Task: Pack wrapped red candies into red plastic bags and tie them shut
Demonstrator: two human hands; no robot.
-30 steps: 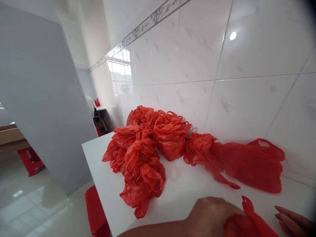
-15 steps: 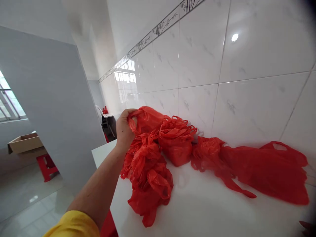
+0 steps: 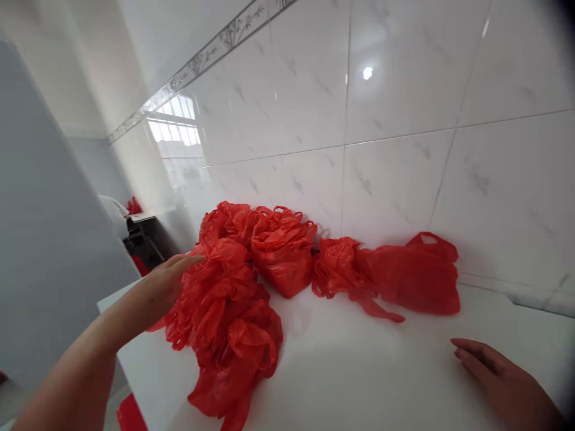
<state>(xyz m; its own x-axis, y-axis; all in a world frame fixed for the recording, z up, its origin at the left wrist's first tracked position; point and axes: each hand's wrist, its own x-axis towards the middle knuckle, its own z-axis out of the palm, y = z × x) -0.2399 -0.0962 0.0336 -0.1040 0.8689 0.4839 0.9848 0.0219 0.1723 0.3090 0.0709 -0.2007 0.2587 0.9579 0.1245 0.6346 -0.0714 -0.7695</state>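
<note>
My left hand (image 3: 173, 278) lies against the left side of a crumpled heap of red plastic bags (image 3: 220, 299), fingers stretched out and gripping nothing that shows. Its thumb is hidden. Behind the heap more bunched red bags (image 3: 227, 220) sit near the wall, and beside them stands a fuller red bag (image 3: 285, 257) with looped handles on top. A flattened red bag (image 3: 413, 278) with one handle loop stretches to the right along the wall. At the lower right, my right hand (image 3: 503, 377) hovers over the white table (image 3: 350, 371), thumb and fingers apart, holding nothing.
A white tiled wall (image 3: 390, 185) runs along the table's back edge. To the left stands a grey partition (image 3: 49, 239). Farther off is a dark desk (image 3: 150, 236) with a small red bag (image 3: 133, 205) on it. Something red (image 3: 130, 413) shows below the table's left edge.
My left hand has let go of the red bag it held up and dropped lower beside the heap. My right hand has come into view. The view has turned right.
</note>
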